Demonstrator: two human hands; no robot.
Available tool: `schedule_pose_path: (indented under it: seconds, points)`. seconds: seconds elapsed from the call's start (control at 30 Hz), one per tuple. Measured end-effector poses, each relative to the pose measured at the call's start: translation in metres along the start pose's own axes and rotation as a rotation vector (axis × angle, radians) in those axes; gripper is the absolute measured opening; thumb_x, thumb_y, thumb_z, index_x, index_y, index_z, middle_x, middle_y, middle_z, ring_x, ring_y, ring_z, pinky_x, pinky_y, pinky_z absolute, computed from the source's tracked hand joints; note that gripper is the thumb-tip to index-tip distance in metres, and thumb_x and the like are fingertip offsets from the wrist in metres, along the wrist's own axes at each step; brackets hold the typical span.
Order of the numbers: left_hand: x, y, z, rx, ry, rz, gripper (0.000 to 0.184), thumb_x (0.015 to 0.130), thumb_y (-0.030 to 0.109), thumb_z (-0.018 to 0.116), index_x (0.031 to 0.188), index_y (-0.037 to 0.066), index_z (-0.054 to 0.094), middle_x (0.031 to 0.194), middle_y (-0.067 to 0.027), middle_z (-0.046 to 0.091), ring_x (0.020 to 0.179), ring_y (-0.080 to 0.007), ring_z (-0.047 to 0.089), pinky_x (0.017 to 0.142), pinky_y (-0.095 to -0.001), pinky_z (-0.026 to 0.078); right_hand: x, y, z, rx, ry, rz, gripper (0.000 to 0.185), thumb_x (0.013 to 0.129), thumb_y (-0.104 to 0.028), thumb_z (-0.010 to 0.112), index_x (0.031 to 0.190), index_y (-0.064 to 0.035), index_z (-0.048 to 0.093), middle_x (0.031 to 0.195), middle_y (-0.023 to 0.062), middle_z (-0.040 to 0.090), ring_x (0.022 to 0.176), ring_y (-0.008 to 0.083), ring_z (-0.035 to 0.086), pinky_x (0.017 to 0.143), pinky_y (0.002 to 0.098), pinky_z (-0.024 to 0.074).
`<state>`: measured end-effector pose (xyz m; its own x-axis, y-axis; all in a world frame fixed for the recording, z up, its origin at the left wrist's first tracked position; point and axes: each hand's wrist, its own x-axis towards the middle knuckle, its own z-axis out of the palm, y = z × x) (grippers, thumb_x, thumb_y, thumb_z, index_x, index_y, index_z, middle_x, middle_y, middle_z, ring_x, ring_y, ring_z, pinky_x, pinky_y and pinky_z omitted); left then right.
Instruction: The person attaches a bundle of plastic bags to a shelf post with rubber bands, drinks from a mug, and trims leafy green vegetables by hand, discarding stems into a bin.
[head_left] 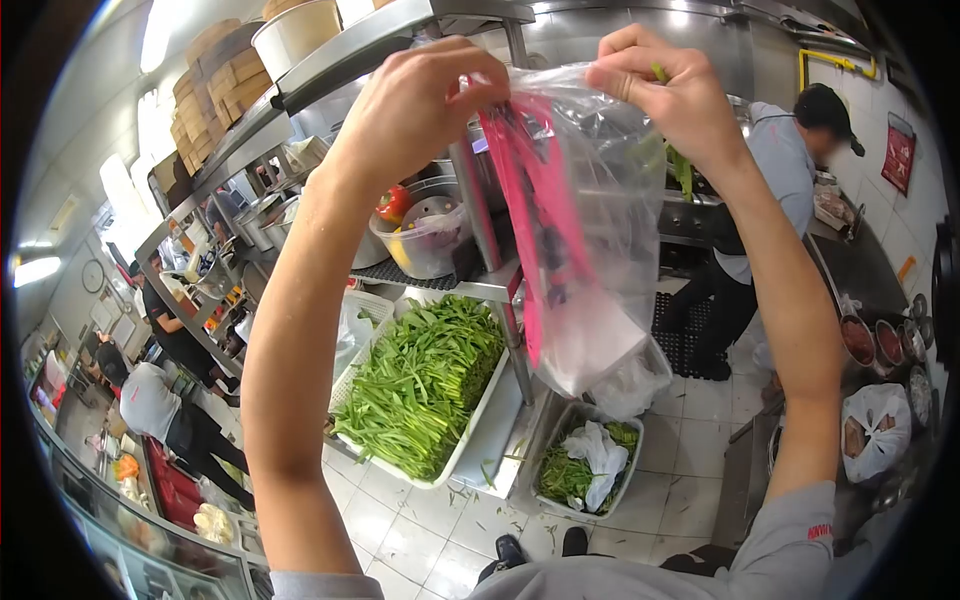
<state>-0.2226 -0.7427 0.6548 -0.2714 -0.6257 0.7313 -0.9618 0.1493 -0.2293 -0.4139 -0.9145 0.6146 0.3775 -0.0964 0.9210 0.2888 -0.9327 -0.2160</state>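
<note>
High in front of me, both hands hold a clear plastic bag (620, 220) by its top edge. It hangs down with a bright pink strip (545, 210) along its left side, and something white shows through its lower end. My left hand (425, 100) pinches the upper left corner, beside the pink part. My right hand (670, 95) grips the upper right corner, with a bit of green stem sticking out at the fingers. Below, a white basket (455, 475) is heaped with cut leafy greens (420, 370).
A bin (545, 490) on the floor holds green scraps and a white bag. The metal shelf (480, 287) carries a plastic tub (430, 245) of produce. A co-worker (770, 190) bends at the right; others stand at the far left. Metal bowls (857, 340) line the right counter.
</note>
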Motion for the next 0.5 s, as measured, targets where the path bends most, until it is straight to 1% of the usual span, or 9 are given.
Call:
schedule_pose_path:
  seconds: [0.07, 0.17, 0.27, 0.3, 0.4, 0.43, 0.5]
  points:
    - [-0.005, -0.005, 0.000, -0.005, -0.066, 0.060, 0.020, 0.089, 0.019, 0.068, 0.104, 0.005, 0.066, 0.098, -0.0070, 0.068, 0.081, -0.0211, 0.063, 0.074, -0.0341, 0.051, -0.001, 0.002, -0.002, 0.077, -0.067, 0.065, 0.020, 0.086, -0.023, 0.074, 0.089, -0.0026, 0.074, 0.090, -0.0052, 0.064, 0.074, 0.0054, 0.053, 0.064, 0.0237, 0.0413]
    - [-0.010, 0.004, -0.008, -0.131, -0.168, -0.074, 0.021, 0.088, 0.019, 0.069, 0.104, 0.005, 0.065, 0.094, -0.0071, 0.067, 0.082, -0.0191, 0.063, 0.074, -0.0338, 0.052, 0.004, 0.002, 0.009, 0.399, -0.286, -0.007, 0.023, 0.090, -0.025, 0.070, 0.091, -0.0022, 0.072, 0.089, -0.0050, 0.062, 0.075, 0.0034, 0.050, 0.066, 0.0225, 0.0407]
    - [-0.015, 0.011, -0.007, -0.255, -0.248, -0.053, 0.023, 0.088, 0.017, 0.069, 0.106, 0.005, 0.064, 0.096, -0.0062, 0.067, 0.084, -0.0156, 0.063, 0.074, -0.0326, 0.052, 0.021, -0.013, 0.017, 0.449, -0.445, 0.096, 0.026, 0.093, -0.029, 0.066, 0.097, -0.0039, 0.070, 0.095, -0.0026, 0.063, 0.075, 0.0026, 0.050, 0.067, 0.0213, 0.0403]
    - [-0.018, 0.009, -0.011, -0.234, -0.285, -0.098, 0.023, 0.088, 0.015, 0.069, 0.108, 0.005, 0.064, 0.100, -0.0057, 0.067, 0.087, -0.0129, 0.062, 0.075, -0.0313, 0.052, 0.026, -0.012, 0.019, 0.381, -0.515, 0.070, 0.024, 0.094, -0.023, 0.062, 0.107, -0.0033, 0.066, 0.098, 0.0021, 0.064, 0.080, 0.0094, 0.057, 0.074, 0.0264, 0.0457]
    - [-0.027, -0.001, -0.023, -0.394, -0.275, -0.095, 0.026, 0.087, 0.014, 0.069, 0.112, 0.005, 0.065, 0.103, -0.0060, 0.066, 0.090, -0.0125, 0.063, 0.078, -0.0307, 0.052, 0.026, 0.000, 0.043, 0.187, -0.499, -0.188, 0.029, 0.087, -0.010, 0.058, 0.115, -0.0055, 0.063, 0.102, 0.0077, 0.066, 0.094, 0.0192, 0.062, 0.086, 0.0336, 0.0491]
    - [-0.029, -0.002, -0.028, -0.276, -0.294, -0.071, 0.032, 0.086, 0.015, 0.070, 0.116, 0.005, 0.065, 0.102, -0.0079, 0.067, 0.092, -0.0151, 0.064, 0.079, -0.0326, 0.054, 0.022, -0.013, 0.038, 0.016, -0.626, -0.110, 0.047, 0.077, -0.003, 0.054, 0.123, -0.0111, 0.060, 0.105, 0.0119, 0.067, 0.106, 0.0259, 0.062, 0.098, 0.0389, 0.0473]
    - [-0.031, 0.002, -0.036, -0.172, -0.427, -0.155, 0.034, 0.085, 0.016, 0.071, 0.117, 0.005, 0.065, 0.102, -0.0093, 0.067, 0.091, -0.0167, 0.065, 0.078, -0.0338, 0.054, 0.021, 0.007, 0.041, -0.298, -0.735, -0.133, 0.049, 0.076, -0.003, 0.053, 0.123, -0.0147, 0.060, 0.107, 0.0138, 0.067, 0.106, 0.0275, 0.062, 0.097, 0.0394, 0.0478]
